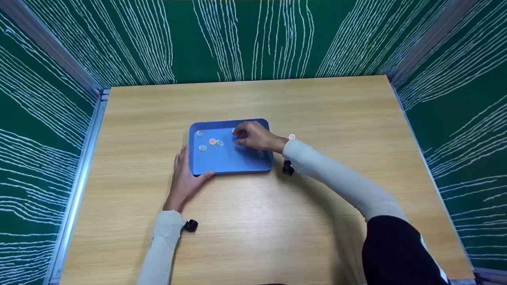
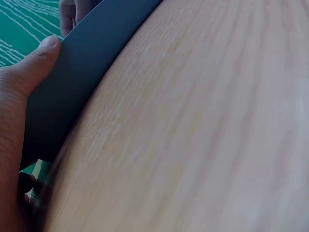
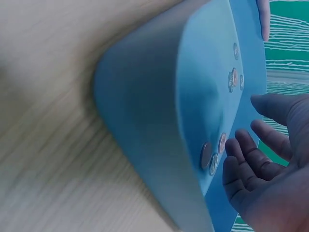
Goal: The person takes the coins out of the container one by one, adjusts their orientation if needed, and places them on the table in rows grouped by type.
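Observation:
A shallow blue tray (image 1: 233, 163) lies on the table with several silver and copper coins in it. One copper coin (image 1: 212, 141) touches a silver coin (image 1: 220, 143). My left hand (image 1: 186, 178) holds the tray's near left corner, its thumb on the front wall and its fingers along the left side. Over the tray's right half hovers my right hand (image 1: 255, 135), fingers loosely bent. In the right wrist view, its thumb and fingers are apart with nothing visible between them, near a copper coin (image 3: 222, 143) and a silver coin (image 3: 214, 164).
Right of the tray, beside the right wrist, a copper coin (image 1: 292, 136) lies on the wooden table (image 1: 253, 221). Something small shows just past the tray's far rim. Green panels with white lines (image 1: 245, 39) stand behind and at both sides.

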Demonstrator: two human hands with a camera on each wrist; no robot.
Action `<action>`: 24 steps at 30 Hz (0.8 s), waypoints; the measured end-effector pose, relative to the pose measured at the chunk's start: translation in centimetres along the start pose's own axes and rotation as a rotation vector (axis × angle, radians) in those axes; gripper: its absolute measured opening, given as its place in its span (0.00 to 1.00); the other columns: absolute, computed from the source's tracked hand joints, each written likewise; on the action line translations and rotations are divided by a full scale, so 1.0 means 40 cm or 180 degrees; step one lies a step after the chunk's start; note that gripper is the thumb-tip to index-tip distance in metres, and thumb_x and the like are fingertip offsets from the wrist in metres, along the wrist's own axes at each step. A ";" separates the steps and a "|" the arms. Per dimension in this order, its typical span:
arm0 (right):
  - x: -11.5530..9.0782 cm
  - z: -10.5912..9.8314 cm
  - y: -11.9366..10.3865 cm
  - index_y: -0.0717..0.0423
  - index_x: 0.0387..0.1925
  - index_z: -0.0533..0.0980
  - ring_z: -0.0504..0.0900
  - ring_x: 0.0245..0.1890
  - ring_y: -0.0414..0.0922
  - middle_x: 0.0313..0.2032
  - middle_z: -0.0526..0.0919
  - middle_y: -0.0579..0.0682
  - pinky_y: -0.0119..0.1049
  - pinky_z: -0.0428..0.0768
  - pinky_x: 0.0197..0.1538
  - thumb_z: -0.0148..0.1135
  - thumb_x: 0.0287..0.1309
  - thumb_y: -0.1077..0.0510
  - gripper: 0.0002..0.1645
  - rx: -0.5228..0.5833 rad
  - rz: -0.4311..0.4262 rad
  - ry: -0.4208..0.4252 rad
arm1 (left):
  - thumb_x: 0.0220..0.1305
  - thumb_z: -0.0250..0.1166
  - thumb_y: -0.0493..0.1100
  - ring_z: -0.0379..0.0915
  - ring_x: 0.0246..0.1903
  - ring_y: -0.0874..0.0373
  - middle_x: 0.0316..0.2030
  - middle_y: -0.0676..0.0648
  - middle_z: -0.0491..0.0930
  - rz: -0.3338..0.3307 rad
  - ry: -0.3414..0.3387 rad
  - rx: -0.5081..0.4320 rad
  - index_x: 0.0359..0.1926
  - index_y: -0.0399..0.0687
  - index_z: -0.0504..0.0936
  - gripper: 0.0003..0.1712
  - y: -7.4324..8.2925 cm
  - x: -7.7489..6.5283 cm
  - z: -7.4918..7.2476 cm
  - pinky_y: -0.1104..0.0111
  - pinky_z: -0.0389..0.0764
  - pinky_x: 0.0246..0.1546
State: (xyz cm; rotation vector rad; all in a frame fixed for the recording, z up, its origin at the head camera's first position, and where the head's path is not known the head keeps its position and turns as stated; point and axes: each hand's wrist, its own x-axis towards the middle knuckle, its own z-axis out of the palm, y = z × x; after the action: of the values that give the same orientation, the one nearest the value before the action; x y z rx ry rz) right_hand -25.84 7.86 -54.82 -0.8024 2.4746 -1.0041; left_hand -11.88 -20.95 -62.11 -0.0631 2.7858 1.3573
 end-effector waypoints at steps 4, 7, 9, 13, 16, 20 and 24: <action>0.014 0.009 -0.011 0.65 0.61 0.85 0.88 0.54 0.51 0.55 0.90 0.59 0.45 0.87 0.61 0.74 0.71 0.61 0.20 -0.0051 -0.0011 -0.0045 | 0.58 0.79 0.74 0.29 0.87 0.34 0.90 0.42 0.40 0.0031 0.0022 0.0016 0.92 0.55 0.40 0.78 0.003 -0.002 0.000 0.32 0.42 0.83; 0.024 0.015 -0.016 0.64 0.61 0.85 0.88 0.53 0.50 0.55 0.90 0.59 0.44 0.88 0.60 0.73 0.72 0.61 0.20 -0.0073 -0.0023 -0.0122 | 0.58 0.79 0.74 0.29 0.87 0.34 0.90 0.42 0.40 0.0037 0.0013 0.0020 0.92 0.54 0.40 0.78 0.003 -0.002 0.002 0.33 0.42 0.83; 0.029 0.021 -0.018 0.64 0.60 0.86 0.87 0.52 0.50 0.53 0.90 0.59 0.44 0.87 0.59 0.73 0.72 0.61 0.20 -0.0108 -0.0084 -0.0164 | 0.58 0.79 0.74 0.29 0.87 0.34 0.90 0.41 0.40 0.0054 0.0010 0.0011 0.91 0.53 0.40 0.78 0.002 -0.004 0.003 0.34 0.42 0.84; 0.039 0.034 -0.019 0.65 0.59 0.86 0.86 0.50 0.49 0.51 0.90 0.58 0.44 0.86 0.57 0.73 0.70 0.61 0.19 -0.0168 -0.0221 -0.0213 | 0.59 0.80 0.72 0.30 0.87 0.35 0.89 0.40 0.42 0.0085 0.0045 -0.0038 0.91 0.51 0.41 0.77 -0.002 -0.005 0.005 0.35 0.44 0.84; 0.046 0.044 -0.020 0.65 0.59 0.86 0.85 0.49 0.48 0.51 0.90 0.58 0.44 0.86 0.56 0.73 0.71 0.61 0.19 -0.0194 -0.0257 -0.0229 | 0.59 0.80 0.71 0.31 0.87 0.34 0.89 0.39 0.42 0.0098 0.0047 -0.0045 0.91 0.50 0.42 0.77 -0.006 -0.004 0.005 0.36 0.43 0.84; 0.059 0.049 -0.022 0.66 0.59 0.86 0.86 0.50 0.49 0.52 0.90 0.58 0.44 0.87 0.57 0.72 0.71 0.61 0.19 -0.0257 -0.0270 -0.0265 | 0.59 0.80 0.71 0.30 0.87 0.35 0.90 0.40 0.41 0.0069 0.0030 -0.0030 0.91 0.52 0.41 0.77 -0.007 0.000 0.005 0.35 0.43 0.84; 0.073 0.049 -0.025 0.65 0.59 0.86 0.87 0.52 0.50 0.53 0.90 0.59 0.45 0.87 0.59 0.72 0.71 0.62 0.18 -0.0284 -0.0271 -0.0296 | 0.59 0.80 0.71 0.31 0.87 0.35 0.90 0.40 0.41 0.0061 0.0031 -0.0015 0.91 0.52 0.42 0.76 -0.002 0.004 0.005 0.35 0.44 0.84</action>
State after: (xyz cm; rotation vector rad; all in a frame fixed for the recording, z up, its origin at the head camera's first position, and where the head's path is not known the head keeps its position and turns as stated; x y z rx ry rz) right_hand -26.75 4.44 -55.76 -0.9674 2.4382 -0.8688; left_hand -12.04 -20.85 -62.30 -0.0437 2.7984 1.3717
